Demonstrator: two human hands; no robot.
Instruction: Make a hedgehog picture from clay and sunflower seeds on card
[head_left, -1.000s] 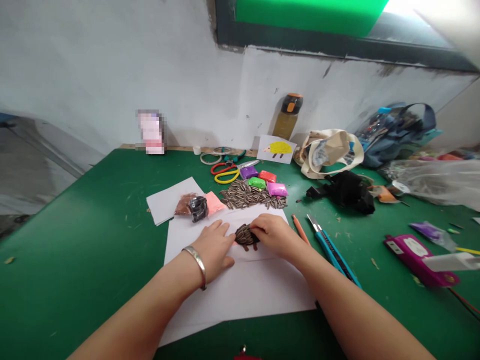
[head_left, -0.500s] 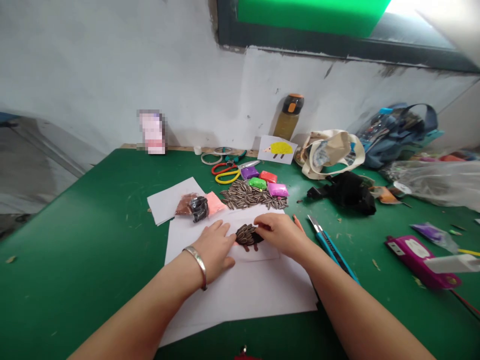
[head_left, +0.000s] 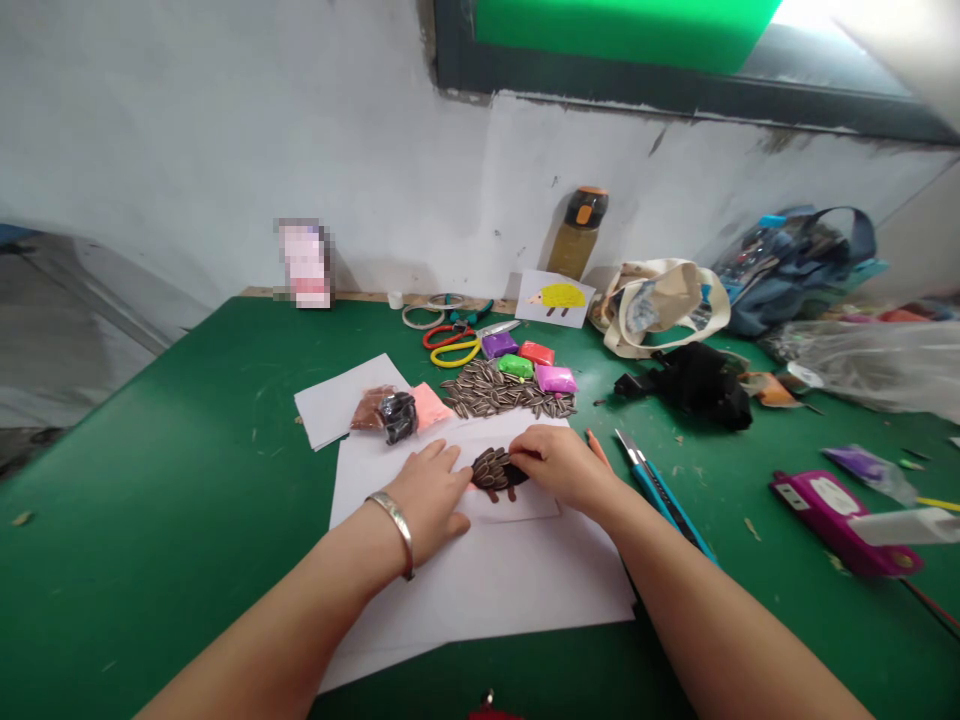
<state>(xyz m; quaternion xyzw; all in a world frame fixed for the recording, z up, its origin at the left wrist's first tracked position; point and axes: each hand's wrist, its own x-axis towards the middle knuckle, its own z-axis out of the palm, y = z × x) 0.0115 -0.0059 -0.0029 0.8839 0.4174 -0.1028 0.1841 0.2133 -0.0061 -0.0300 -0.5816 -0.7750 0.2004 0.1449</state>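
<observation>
A small hedgehog figure (head_left: pixel 517 475) of dark clay with brown feet lies on a white card (head_left: pixel 517 511). Overlapping sunflower seeds (head_left: pixel 490 468) cover its left part, and bare black clay shows on the right. My left hand (head_left: pixel 433 500), a silver bangle at its wrist, rests spread on the paper, fingertips at the figure's left side and hiding its head. From the right, my right hand (head_left: pixel 562 465) pinches at the edge of the seed layer, apparently on one seed mostly hidden by the fingers. Behind the card lies a loose seed pile (head_left: pixel 480 390).
Clay packets (head_left: pixel 556 380) and yellow-handled scissors (head_left: pixel 456 352) lie around the seed pile. Bagged brown and black clay (head_left: pixel 382 412) sits left. A utility knife (head_left: pixel 664 500) with exposed blade lies beside my right forearm. A hedgehog picture (head_left: pixel 556 299) leans before a bottle (head_left: pixel 576 235).
My right fingertips have shifted very slightly at the edge of the seed layer. My left hand stays in place.
</observation>
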